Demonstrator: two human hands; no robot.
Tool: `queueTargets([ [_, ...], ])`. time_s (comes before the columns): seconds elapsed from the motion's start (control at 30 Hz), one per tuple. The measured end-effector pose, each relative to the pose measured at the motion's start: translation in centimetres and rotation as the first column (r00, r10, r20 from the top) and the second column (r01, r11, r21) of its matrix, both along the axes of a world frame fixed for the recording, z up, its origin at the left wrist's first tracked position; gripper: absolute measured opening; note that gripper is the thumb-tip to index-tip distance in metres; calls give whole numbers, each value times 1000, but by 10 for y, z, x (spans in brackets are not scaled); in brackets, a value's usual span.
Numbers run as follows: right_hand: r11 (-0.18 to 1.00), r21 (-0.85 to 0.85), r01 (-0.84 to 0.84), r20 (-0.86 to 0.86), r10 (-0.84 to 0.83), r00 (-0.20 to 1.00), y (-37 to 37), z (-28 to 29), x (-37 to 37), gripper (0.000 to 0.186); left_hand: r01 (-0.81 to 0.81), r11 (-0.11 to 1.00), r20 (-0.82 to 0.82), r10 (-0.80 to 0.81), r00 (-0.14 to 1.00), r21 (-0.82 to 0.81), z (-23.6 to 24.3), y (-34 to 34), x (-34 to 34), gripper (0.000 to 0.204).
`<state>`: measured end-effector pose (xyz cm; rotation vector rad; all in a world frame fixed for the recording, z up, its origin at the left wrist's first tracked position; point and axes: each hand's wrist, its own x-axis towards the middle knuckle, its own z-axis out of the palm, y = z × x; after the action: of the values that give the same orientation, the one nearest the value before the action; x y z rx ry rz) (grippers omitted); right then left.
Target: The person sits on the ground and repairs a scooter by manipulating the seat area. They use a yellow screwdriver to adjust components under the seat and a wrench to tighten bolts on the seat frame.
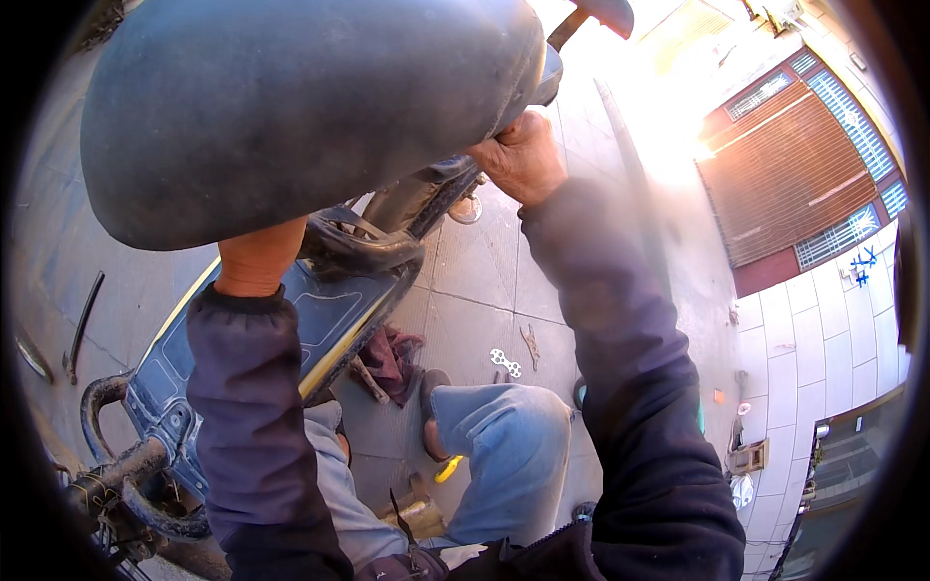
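Observation:
A large black padded seat [310, 107] fills the top of the view, raised above a scooter's dark frame [397, 218] and blue footboard [329, 305] with a yellow edge. My right hand [523, 155] is wrapped round the seat's right edge, with some fingertips hidden behind it. My left hand [254, 254] reaches up beneath the seat's lower left part; only the wrist and back show, and the fingers are hidden.
A maroon rag [392, 358], a white multi-hole spanner [506, 362] and a yellow-handled tool [448, 469] lie on the paving by my legs. Black curved rods [85, 324] lie at left. A shuttered doorway [785, 174] and tiled wall [804, 339] stand at right.

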<state>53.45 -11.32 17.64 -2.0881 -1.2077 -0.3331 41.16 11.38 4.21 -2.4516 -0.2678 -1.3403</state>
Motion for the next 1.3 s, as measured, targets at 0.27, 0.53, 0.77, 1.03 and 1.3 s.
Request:
queueTargets([
  [0.27, 994, 18, 105, 220, -106, 970, 2, 7, 8, 38, -83, 995, -37, 82, 996, -50, 20, -22, -1, 43],
  [0.53, 983, 94, 158, 310, -180, 933, 2, 9, 11, 41, -107, 984, -19, 105, 994, -141, 32, -40, 2, 41],
  [0.77, 958, 33, 283, 137, -285, 949, 3, -3, -3, 46, -104, 991, 3, 104, 995, -82, 35, -41, 2, 38],
  [1.03, 965, 105, 239, -257, -206, 944, 10, -34, -17, 51, -40, 989, 4, 41, 999, -145, 37, -42, 4, 33],
  [1.3, 953, 125, 276, -462, -191, 866, 18, -64, -38, 57, -80, 993, 20, 82, 996, -89, 36, -39, 3, 33],
])
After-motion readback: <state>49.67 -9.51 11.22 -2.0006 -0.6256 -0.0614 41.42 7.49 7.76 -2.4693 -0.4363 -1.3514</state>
